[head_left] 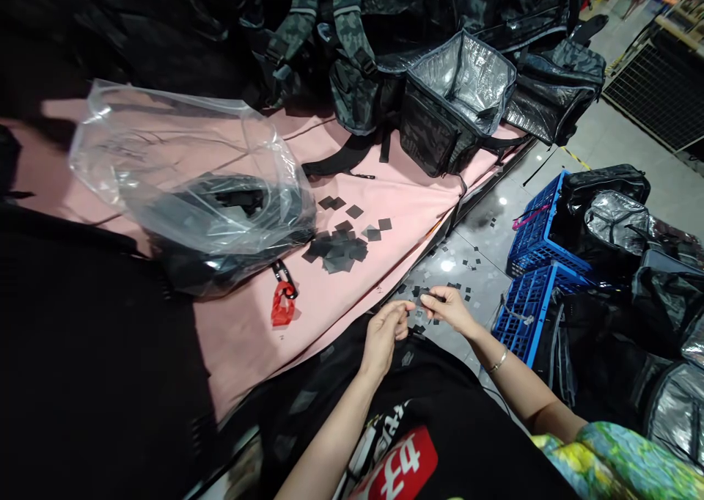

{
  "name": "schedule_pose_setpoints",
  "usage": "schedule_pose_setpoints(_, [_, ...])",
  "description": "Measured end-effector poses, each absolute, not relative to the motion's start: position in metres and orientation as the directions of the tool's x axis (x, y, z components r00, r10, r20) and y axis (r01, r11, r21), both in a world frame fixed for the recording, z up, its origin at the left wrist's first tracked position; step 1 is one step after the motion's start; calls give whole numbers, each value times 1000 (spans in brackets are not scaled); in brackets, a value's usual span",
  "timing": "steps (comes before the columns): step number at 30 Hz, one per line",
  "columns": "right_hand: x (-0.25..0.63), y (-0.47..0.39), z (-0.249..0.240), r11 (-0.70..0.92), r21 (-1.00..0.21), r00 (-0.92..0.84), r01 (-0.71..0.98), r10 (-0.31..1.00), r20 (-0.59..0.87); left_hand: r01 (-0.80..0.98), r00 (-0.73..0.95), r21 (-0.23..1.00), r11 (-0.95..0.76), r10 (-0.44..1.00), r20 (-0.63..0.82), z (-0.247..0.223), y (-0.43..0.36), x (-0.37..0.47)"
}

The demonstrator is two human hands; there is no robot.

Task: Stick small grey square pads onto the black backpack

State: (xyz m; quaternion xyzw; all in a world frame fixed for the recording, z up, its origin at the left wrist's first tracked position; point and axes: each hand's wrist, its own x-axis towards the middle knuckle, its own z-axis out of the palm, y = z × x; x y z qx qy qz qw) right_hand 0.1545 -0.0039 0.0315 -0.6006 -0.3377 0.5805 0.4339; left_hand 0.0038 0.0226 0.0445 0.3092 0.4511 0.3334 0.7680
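Observation:
My right hand (448, 311) pinches a small dark square piece (423, 297) between thumb and fingers, over the table's front edge. Close beside it on the left, my left hand (386, 333) has its fingers curled and thumb and forefinger pressed together; anything in that pinch is too small to make out. A loose pile of similar dark squares (336, 251) lies on the pink cloth (242, 353), with a few single ones spread around it. Nearer the front lies a small tool with a red, wrapped-looking handle (283, 306) and a black part.
A clear plastic bag (181, 163) holding dark material stands on the pink cloth. Behind are camouflage bags, including an open silver-lined cooler bag (434, 119). Blue crates (528, 309) with more bags stand to the right. Dark squares litter the tiled floor (467, 243).

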Motion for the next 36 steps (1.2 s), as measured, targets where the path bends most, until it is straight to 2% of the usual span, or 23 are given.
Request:
schedule_pose_setpoints(3, [153, -5, 30, -404, -913, 72, -65, 910, -408, -63, 261, 887, 458, 865, -428, 40, 24, 4])
schedule_pose_setpoints(5, [154, -6, 30, -411, -906, 29, -102, 909, -416, -1, 235, 913, 408, 887, -396, 36, 26, 4])
schedule_pose_setpoints(10, [161, -9, 31, -436, -804, -172, -406, 900, -401, -69, 168, 864, 499, 859, -483, 25, 27, 1])
schedule_pose_setpoints(14, [166, -10, 27, -428, -831, -68, -354, 899, -433, -134, 116, 826, 548, 836, -536, 22, 31, -1])
schedule_pose_setpoints(18, [165, -8, 28, -453, -840, 67, -298, 868, -492, -159, 85, 830, 534, 845, -527, 22, 58, -6])
schedule_pose_setpoints(25, [161, -3, 31, -477, -781, 119, -404, 819, -561, -191, -40, 853, 485, 865, -501, 17, 119, -24])
schedule_pose_setpoints(27, [159, -3, 28, -468, -793, 131, -390, 824, -551, -166, -19, 849, 501, 860, -511, 18, 109, -21])
schedule_pose_setpoints(29, [155, -2, 24, -463, -811, 134, -357, 834, -535, -84, 113, 856, 510, 858, -500, 20, 86, -12])
schedule_pose_setpoints(32, [148, 1, 23, -481, -824, 104, -300, 842, -530, 111, 357, 928, 356, 857, -371, 26, 51, 3])
schedule_pose_setpoints(34, [146, 2, 27, -498, -811, 38, -307, 845, -533, 198, 354, 960, 200, 898, -260, 30, 39, 9])
schedule_pose_setpoints(36, [147, 2, 33, -516, -771, -66, -373, 844, -532, 213, 258, 965, 153, 944, -207, 34, 37, 8])
